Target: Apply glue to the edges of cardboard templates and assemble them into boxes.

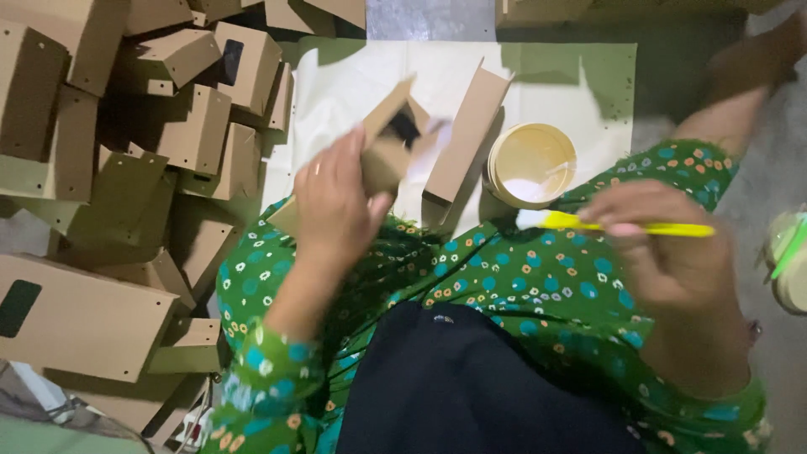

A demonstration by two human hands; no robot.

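Note:
My left hand (334, 200) grips a small brown cardboard box (385, 143) with an open flap, held above my lap. My right hand (664, 240) holds a yellow-handled brush (626, 225) whose white bristle tip points left toward the box. A round tub of white glue (531, 164) stands on the pale sheet just beyond the brush tip. A flat folded cardboard piece (465, 134) lies between the box and the tub. I wear green floral sleeves.
A large heap of folded brown cardboard boxes (126, 160) fills the left side. A pale paper sheet (538, 76) covers the floor ahead. Another container with a green stick (788, 261) sits at the right edge. More cardboard lies along the top.

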